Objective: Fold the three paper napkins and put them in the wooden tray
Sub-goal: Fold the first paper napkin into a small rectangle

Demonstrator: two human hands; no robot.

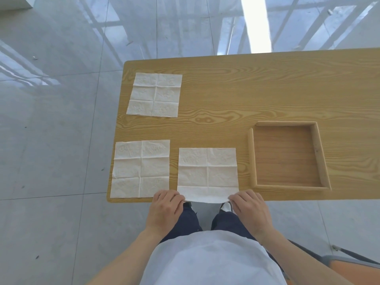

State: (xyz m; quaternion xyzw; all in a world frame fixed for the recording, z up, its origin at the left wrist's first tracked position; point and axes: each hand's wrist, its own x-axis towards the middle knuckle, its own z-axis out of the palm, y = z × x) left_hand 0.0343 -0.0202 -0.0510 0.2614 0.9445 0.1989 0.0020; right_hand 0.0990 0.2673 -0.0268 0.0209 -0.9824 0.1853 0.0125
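Observation:
Three white paper napkins lie on the wooden table [267, 89]. One napkin [154, 94] lies flat at the far left, a second napkin [140, 168] flat at the near left. The middle napkin [207, 171] lies at the table's front edge with its near strip turned up. My left hand [166, 210] pinches its near left corner and my right hand [249, 210] pinches its near right corner. The square wooden tray [251, 159] stands to the right of that napkin with nothing in it.
The table's left and front edges are close to the napkins. Grey tiled floor surrounds the table. A chair [349, 262] with an orange seat is at the lower right behind me. My legs and shoes show below the front edge.

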